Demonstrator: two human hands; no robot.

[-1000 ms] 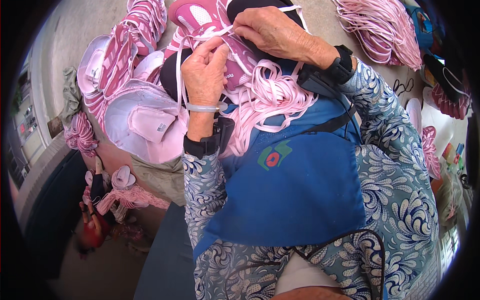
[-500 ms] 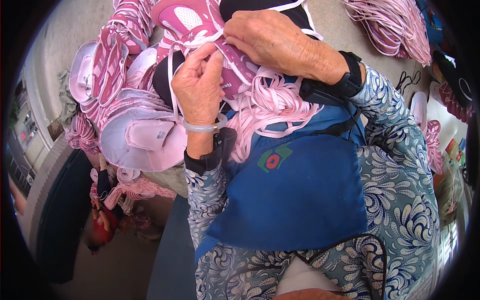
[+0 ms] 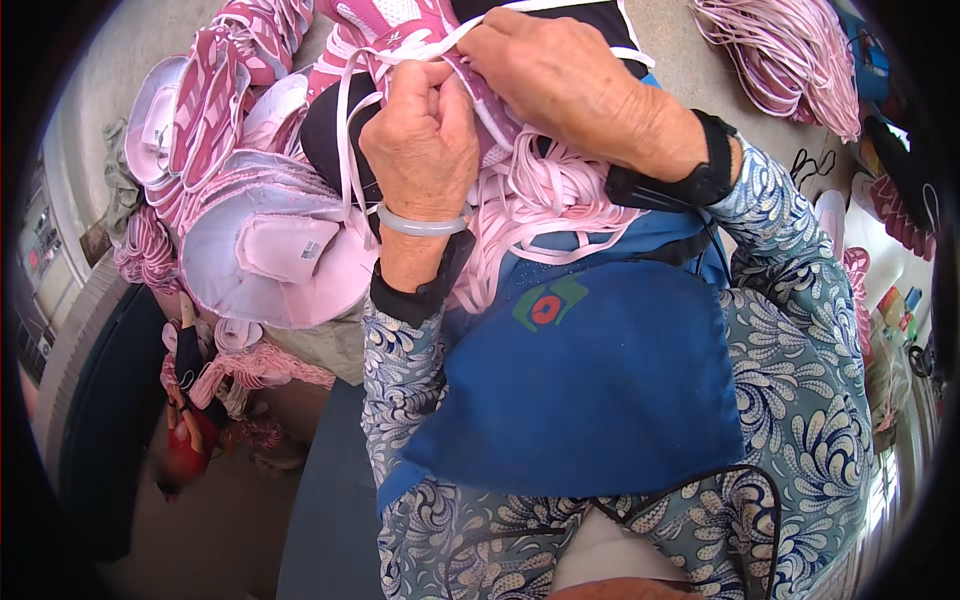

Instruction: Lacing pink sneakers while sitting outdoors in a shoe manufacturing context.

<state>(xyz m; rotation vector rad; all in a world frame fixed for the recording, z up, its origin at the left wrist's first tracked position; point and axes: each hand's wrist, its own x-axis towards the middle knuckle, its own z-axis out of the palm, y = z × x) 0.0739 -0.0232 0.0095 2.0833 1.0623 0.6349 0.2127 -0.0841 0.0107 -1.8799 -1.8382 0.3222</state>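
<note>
— While we look down over the blue apron (image 3: 590,390), what are our hands doing up at the top?

— We have the left hand (image 3: 422,140) curled into a tight fist around a pale pink lace (image 3: 345,130), which runs up from under it toward the pink shoe upper (image 3: 385,22) at the top edge. The fist keeps the lace taut, we judge, so it can be drawn through.

— And the right hand (image 3: 560,75)?

— It lies flat over the upper, fingers bent down and pinching the lace where it meets the shoe. We think it steadies the piece against the pull from the left.

— Why the tangle in our lap?

— Those loose laces (image 3: 545,195) lie heaped just below both hands, on top of the apron, probably kept there so the next one is close. A second bundle of laces (image 3: 775,50) lies well apart on the table to our right.

— What sits to our left?

— A stack of pink uppers (image 3: 215,100) and pale padded pieces (image 3: 280,255), just beside the left wrist with its clear bangle (image 3: 420,222). We cannot tell whether those are laced.
</note>
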